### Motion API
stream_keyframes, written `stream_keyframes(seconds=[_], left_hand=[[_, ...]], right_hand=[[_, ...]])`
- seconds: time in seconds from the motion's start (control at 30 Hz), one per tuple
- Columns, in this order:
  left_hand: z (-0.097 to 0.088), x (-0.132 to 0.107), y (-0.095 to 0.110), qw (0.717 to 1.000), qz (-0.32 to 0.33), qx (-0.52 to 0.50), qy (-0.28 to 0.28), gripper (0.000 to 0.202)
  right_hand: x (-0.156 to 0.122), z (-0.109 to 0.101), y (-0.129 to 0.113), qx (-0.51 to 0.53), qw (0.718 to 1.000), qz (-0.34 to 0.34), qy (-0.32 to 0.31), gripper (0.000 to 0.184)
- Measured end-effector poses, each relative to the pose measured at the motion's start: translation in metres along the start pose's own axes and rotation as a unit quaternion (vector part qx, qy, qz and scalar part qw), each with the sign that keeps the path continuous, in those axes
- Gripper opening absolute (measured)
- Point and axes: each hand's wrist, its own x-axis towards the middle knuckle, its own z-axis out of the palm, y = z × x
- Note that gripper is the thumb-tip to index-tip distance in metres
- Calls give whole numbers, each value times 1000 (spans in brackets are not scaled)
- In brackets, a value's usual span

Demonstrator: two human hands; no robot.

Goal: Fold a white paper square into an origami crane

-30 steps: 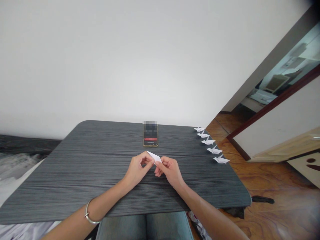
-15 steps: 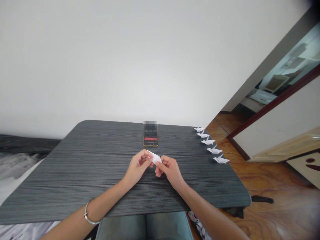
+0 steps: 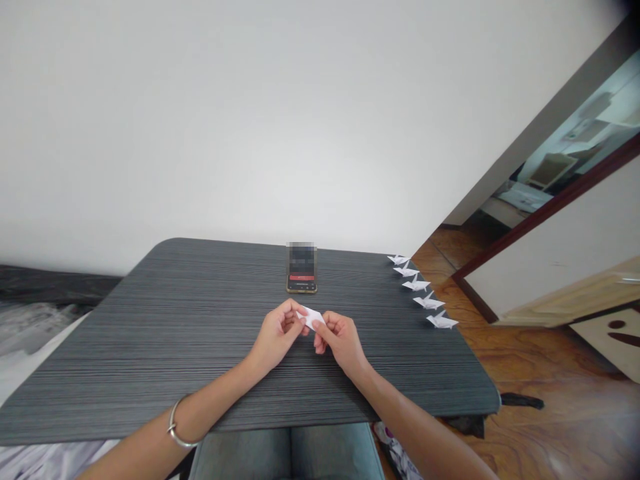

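Between my two hands is a small piece of folded white paper [image 3: 313,317], held just above the dark table. My left hand [image 3: 279,331] pinches its left end between thumb and fingers. On the other end, my right hand [image 3: 342,340] grips with the thumb on top and the fingers curled beneath. Parts of the paper are hidden under the fingertips. Several white origami cranes [image 3: 429,302] stand in a row along the table's right edge, apart from my hands.
A phone [image 3: 302,270] stands upright on the dark wood-grain table [image 3: 200,300], beyond my hands. A white wall [image 3: 250,133] rises behind the table. Wooden floor [image 3: 525,360] and a doorway lie to the right. My legs [image 3: 290,453] are under the near edge.
The paper is turned slightly and sits a little lower between my fingers. Both hands keep their grip and have barely shifted.
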Motion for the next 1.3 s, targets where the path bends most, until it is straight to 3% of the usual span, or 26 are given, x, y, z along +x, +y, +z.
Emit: stream_keyframes(seconds=[0.17, 0.5, 1.0, 1.3], left_hand=[[-1, 0, -1, 999, -15, 27, -10, 16], [-8, 4, -2, 997, -48, -32, -55, 21], [-15, 6, 6, 989, -121, 3, -83, 21], [-19, 6, 8, 988, -103, -3, -115, 22]], right_hand=[[0, 1, 0, -6, 1000, 1, -2, 28], [1, -2, 1, -2, 1000, 21, -15, 23], [0, -4, 3, -50, 998, 40, -16, 16], [2, -6, 5, -26, 998, 49, -33, 15]])
